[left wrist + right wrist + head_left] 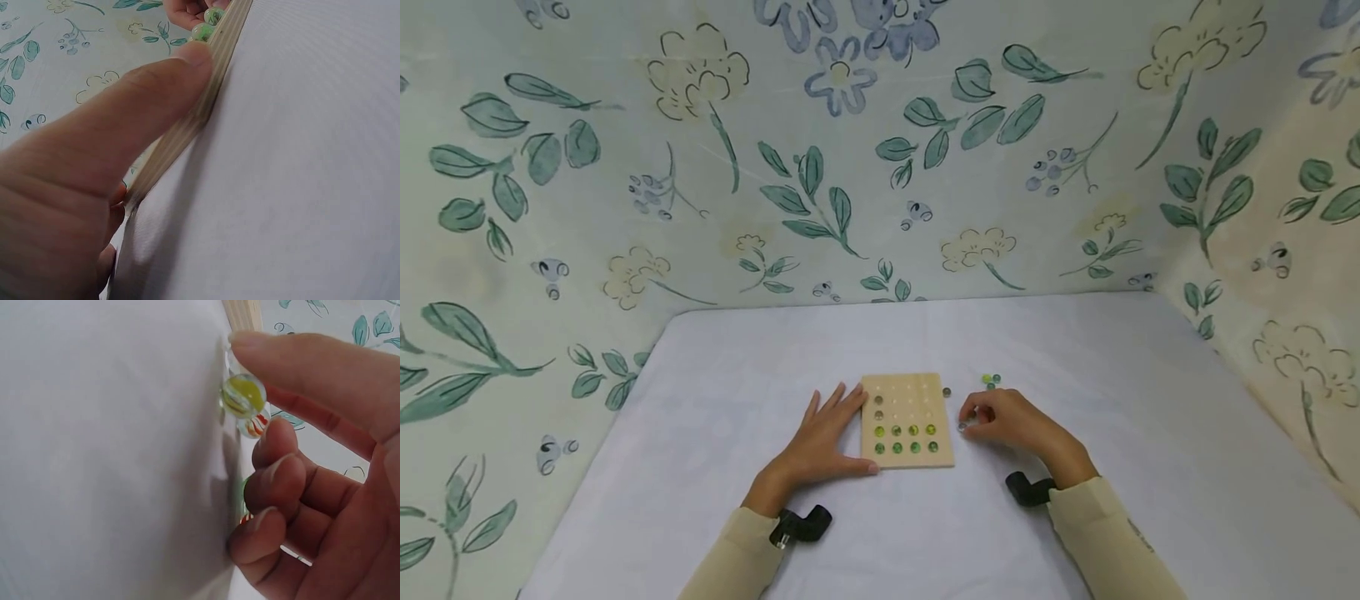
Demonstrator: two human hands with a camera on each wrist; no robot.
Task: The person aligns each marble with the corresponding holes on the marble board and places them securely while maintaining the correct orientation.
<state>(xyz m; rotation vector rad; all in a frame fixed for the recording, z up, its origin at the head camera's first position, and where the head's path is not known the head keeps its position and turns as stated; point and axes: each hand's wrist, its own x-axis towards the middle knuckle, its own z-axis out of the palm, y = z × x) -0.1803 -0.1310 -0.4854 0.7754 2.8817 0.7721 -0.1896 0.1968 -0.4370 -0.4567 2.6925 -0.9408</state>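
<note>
A square wooden board [946, 460] with rows of small hollows lies on the table. Green marbles [897, 448] fill its front row, yellow-green marbles [913, 431] the row behind, and two more marbles sit up the left column. My left hand [820, 446] is spread at the board's left side, fingers along that edge and thumb [156, 84] against the front edge. Right of the board, my right hand [1018, 425] pinches a clear marble [962, 427] between thumb and forefinger, low at the cloth. Beside those fingertips are a yellow-swirled marble [244, 396] and a red-striped one [255, 425].
Several loose green and yellow marbles [991, 381] lie behind my right hand. One dark marble [947, 392] rests by the board's right edge. White cloth [775, 358] covers the table, and a flower-patterned sheet [850, 167] hangs behind it.
</note>
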